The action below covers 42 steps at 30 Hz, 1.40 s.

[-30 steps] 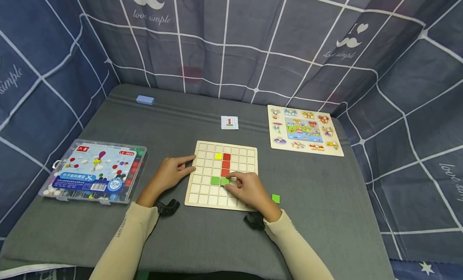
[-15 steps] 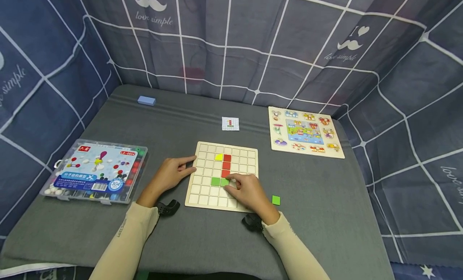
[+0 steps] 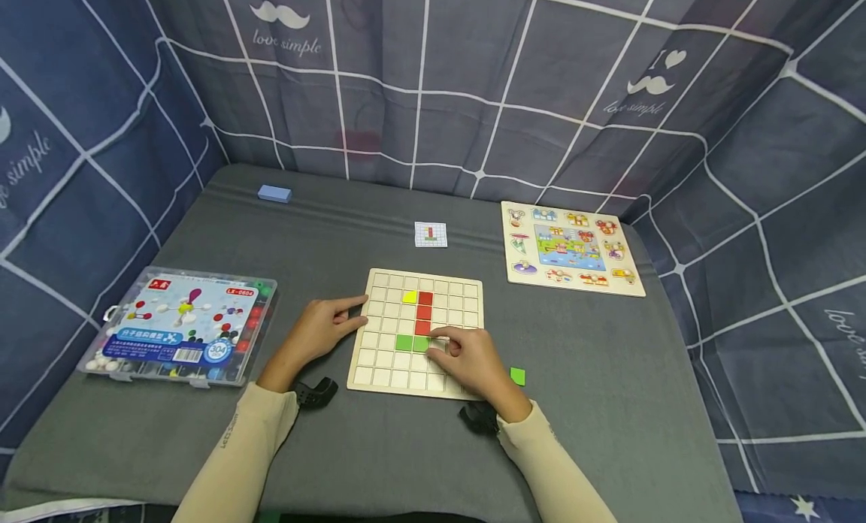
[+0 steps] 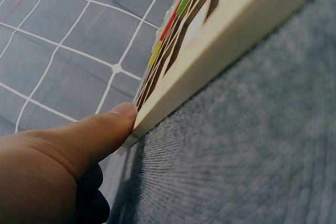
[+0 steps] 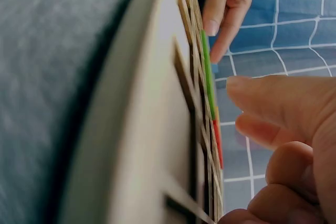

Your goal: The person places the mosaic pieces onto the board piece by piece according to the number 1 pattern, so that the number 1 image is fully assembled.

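A wooden grid board (image 3: 382, 376) lies on the grey cloth. Set in it are a yellow tile (image 3: 410, 297), a column of red tiles (image 3: 424, 312) and two green tiles (image 3: 404, 343) side by side below. My left hand (image 3: 318, 331) touches the board's left edge with straight thumb and index finger; in the left wrist view the thumb (image 4: 100, 135) meets the rim. My right hand (image 3: 471, 360) is over the board beside the right-hand green tile, thumb and index apart, nothing held. In the right wrist view its fingertips (image 5: 244, 87) stand clear of the green tiles (image 5: 208, 77).
A loose green tile (image 3: 517, 376) lies right of the board. Behind the board is a small pattern card (image 3: 430, 235). A picture puzzle board (image 3: 568, 249) lies back right, a clear box of model parts (image 3: 183, 324) left, a blue block (image 3: 274, 194) back left.
The fingers of my right hand have drawn back slightly to the right from the right-hand green tile, which now shows more fully. The left hand stays at the board's edge.
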Motion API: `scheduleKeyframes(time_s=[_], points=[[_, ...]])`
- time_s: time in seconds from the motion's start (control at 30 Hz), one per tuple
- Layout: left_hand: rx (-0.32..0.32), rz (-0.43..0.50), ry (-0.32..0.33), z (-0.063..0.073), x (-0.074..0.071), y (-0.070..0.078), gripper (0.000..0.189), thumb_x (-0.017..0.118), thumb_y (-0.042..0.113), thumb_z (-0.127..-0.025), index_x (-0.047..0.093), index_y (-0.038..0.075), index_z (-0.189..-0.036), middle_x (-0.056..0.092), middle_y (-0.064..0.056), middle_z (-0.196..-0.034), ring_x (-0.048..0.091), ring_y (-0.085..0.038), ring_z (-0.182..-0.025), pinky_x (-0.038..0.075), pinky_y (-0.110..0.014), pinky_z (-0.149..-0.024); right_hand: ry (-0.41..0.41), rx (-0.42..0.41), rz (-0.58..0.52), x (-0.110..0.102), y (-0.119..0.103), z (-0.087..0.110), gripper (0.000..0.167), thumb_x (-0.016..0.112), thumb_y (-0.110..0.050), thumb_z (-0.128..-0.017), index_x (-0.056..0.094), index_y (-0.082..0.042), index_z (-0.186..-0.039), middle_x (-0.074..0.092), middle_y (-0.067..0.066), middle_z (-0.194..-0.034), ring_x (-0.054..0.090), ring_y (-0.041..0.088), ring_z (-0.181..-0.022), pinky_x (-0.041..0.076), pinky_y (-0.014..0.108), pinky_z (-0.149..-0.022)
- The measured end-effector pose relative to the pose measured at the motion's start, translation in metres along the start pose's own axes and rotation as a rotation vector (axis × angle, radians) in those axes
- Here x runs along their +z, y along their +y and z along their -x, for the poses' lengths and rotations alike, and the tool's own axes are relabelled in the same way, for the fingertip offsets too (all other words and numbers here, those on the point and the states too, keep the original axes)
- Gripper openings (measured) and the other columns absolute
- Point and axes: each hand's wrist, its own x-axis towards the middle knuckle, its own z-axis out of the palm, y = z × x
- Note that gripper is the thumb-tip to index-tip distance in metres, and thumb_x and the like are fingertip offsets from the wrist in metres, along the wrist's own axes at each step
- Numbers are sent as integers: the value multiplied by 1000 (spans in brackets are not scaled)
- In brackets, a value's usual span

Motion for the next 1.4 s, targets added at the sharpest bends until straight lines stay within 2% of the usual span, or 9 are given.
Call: scheduleKeyframes(time_s=[0.17,0.3,0.5,0.77,0.97,1.17,1.4], points=[[11,3,14,1,1,1,45,78,25,-94,69,11,-135,40,7,-56,31,-9,-49,28,-28,-53,29,8,-50,-11,3,5,17,83,-19,-89,80,-12,-103,30,-16,-59,25,-2,-53,28,21,-52],[21,3,19,0,1,1,45,77,25,-94,69,10,-136,41,6,-56,32,-10,-49,29,-28,-53,84,0,-50,-21,7,10,17,84,-18,-87,81,-10,-102,30,-16,-58,25,-2,-52,28,22,-51],[11,1,-4,2,2,1,45,77,26,-94,68,11,-136,42,7,-55,31,-9,-48,29,-28,-53,138,-6,-34,-33,19,30,17,87,-14,-83,81,-9,-98,29,-18,-58,25,-3,-51,28,22,-50],[24,11,16,1,4,0,45,77,26,-94,69,11,-136,41,6,-56,30,-7,-48,28,-28,-53,110,48,2,-55,38,56,20,86,-20,-86,81,-13,-104,26,-19,-56,21,-3,-48,27,22,-47],[18,12,-4,1,3,0,46,77,26,-94,68,11,-136,41,6,-55,31,-8,-48,29,-28,-52,75,89,-7,-69,52,76,22,88,-18,-83,81,-14,-103,26,-19,-56,21,-4,-48,28,21,-47],[16,1,12,0,0,-1,45,77,26,-94,69,10,-136,40,6,-55,30,-8,-48,29,-28,-53,45,157,-23,-81,60,89,19,87,-20,-84,80,-19,-103,27,-18,-55,21,-2,-48,26,20,-47],[10,-8,11,0,0,-1,44,77,27,-95,69,11,-135,41,6,-57,30,-6,-49,29,-28,-53,26,219,6,-92,65,102,22,88,-21,-83,80,-22,-103,29,-18,-56,21,-1,-49,24,20,-48]])
